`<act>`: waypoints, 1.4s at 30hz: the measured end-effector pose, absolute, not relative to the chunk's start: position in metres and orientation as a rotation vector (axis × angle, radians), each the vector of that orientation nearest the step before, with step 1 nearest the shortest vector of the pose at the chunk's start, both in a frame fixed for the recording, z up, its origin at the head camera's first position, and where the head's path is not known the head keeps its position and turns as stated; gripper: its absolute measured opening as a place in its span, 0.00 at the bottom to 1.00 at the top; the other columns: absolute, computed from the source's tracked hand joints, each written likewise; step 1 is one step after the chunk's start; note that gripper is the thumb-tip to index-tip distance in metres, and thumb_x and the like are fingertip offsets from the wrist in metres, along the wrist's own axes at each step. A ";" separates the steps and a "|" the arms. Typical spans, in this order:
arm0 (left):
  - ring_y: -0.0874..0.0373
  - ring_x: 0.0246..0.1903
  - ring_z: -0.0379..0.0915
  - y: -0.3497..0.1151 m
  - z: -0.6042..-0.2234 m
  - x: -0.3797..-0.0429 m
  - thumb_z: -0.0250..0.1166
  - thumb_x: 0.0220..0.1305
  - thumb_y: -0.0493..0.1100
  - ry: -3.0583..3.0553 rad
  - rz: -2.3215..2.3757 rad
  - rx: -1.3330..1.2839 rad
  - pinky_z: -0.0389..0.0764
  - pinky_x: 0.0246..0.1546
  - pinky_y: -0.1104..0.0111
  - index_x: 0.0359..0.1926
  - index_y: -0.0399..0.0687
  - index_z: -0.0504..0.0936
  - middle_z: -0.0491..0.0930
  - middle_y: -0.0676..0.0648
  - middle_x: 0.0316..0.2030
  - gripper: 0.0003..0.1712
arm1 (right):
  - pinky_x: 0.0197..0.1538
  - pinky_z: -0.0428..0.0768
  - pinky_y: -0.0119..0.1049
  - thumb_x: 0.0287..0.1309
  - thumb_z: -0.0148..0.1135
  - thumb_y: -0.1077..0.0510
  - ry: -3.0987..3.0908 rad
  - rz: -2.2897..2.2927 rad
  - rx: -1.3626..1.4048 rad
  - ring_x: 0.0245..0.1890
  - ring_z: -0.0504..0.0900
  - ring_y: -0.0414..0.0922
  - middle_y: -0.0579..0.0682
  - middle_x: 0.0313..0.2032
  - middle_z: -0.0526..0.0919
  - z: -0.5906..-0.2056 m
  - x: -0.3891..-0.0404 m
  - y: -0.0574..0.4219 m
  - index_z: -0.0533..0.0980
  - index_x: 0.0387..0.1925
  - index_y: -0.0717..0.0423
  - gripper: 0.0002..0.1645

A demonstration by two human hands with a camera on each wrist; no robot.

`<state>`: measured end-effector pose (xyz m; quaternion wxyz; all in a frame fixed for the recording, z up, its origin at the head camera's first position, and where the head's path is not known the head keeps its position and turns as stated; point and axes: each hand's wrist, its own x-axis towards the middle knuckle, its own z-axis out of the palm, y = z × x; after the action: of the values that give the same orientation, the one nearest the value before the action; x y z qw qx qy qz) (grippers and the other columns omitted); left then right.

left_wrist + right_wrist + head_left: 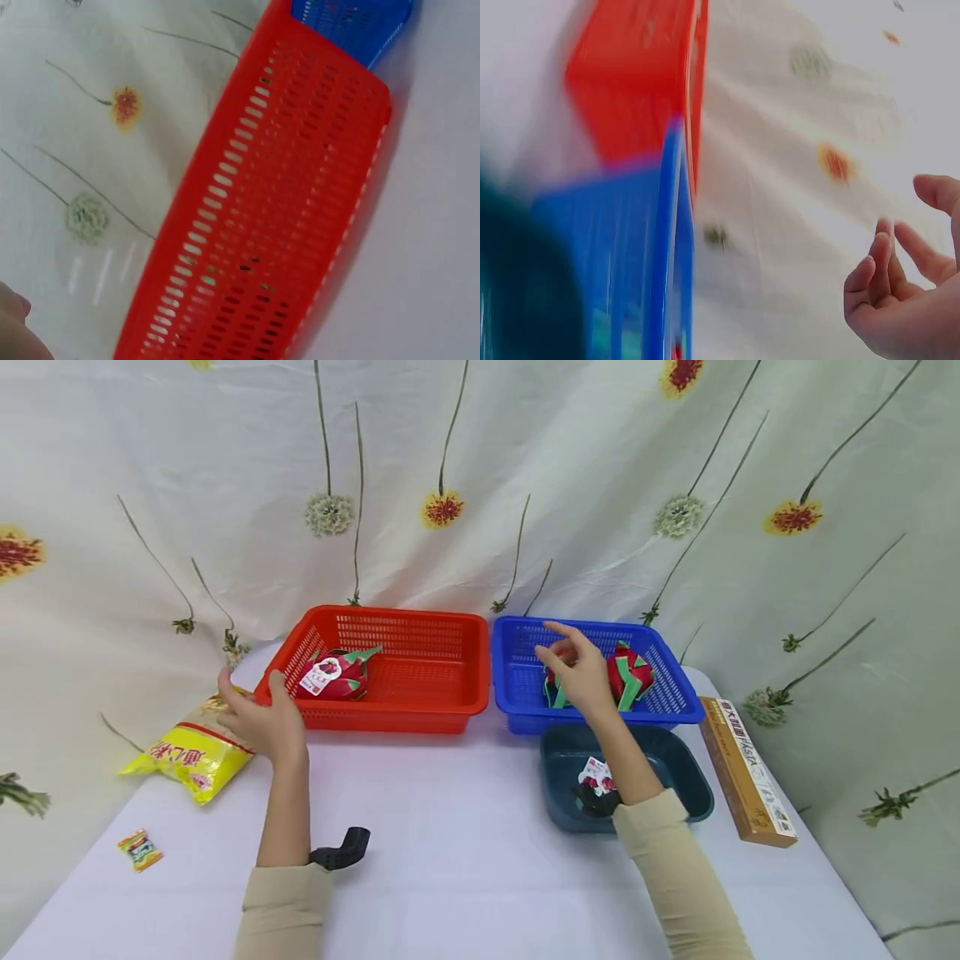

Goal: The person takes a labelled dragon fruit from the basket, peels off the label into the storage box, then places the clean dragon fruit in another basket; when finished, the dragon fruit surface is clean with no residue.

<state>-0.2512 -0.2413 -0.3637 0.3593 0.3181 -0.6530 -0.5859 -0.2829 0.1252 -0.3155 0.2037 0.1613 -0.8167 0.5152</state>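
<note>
My left hand (266,722) is held up at the left front corner of a red plastic basket (420,720), thumb and fingers spread apart with nothing between them. Inside that basket lies a red dragon fruit (348,677) with green tips and a white label. Over the blue basket (525,724) hovers my right hand (585,677), its fingers loosely bent and holding nothing. Two more dragon fruits are in the blue basket; the right one (633,672) shows well, while the other is partly behind my hand. The right wrist view also shows the right hand (907,307) with bare fingers.
Below my right forearm stands a dark green basin (557,802) holding a black item with a printed label (596,775). A pasta box (750,777) lies at the right. On the left are a yellow bag (191,756), a small packet (140,850) and a black bent tube (352,845).
</note>
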 end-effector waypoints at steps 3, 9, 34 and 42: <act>0.59 0.65 0.42 -0.252 -0.380 -0.252 0.52 0.64 0.59 -1.692 -1.557 0.887 0.63 0.60 0.66 0.68 0.76 0.47 0.47 0.49 0.67 0.35 | 0.30 0.74 0.33 0.57 0.62 0.49 -2.316 1.492 0.475 0.33 0.74 0.48 0.53 0.38 0.77 -0.312 -0.297 0.075 0.69 0.60 0.49 0.29; 0.60 0.59 0.52 -0.250 -0.406 -0.262 0.52 0.66 0.52 -1.629 -1.597 0.762 0.66 0.55 0.72 0.69 0.66 0.52 0.52 0.51 0.67 0.32 | 0.38 0.76 0.37 0.56 0.62 0.44 -2.392 1.647 0.470 0.40 0.75 0.46 0.56 0.49 0.74 -0.314 -0.315 -0.019 0.60 0.65 0.50 0.39; 0.64 0.13 0.57 -0.245 -0.431 -0.267 0.50 0.69 0.41 -1.320 -1.888 0.259 0.63 0.14 0.77 0.62 0.42 0.62 0.60 0.50 0.20 0.22 | 0.57 0.68 0.48 0.59 0.58 0.46 -2.867 1.578 0.698 0.59 0.65 0.50 0.51 0.65 0.62 -0.364 -0.343 -0.154 0.56 0.69 0.37 0.38; 0.64 0.14 0.57 -0.242 -0.431 -0.264 0.50 0.69 0.43 -1.350 -1.869 0.262 0.63 0.14 0.78 0.62 0.42 0.61 0.60 0.50 0.20 0.23 | 0.61 0.64 0.51 0.56 0.61 0.47 -3.022 1.155 0.993 0.68 0.46 0.54 0.52 0.67 0.57 -0.373 -0.356 -0.155 0.53 0.69 0.33 0.42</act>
<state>-0.2639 -0.2422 -0.4314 0.3993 0.1037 -0.5334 -0.7384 -0.3557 -0.1553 -0.3727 -0.1208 0.2912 -0.8865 0.3387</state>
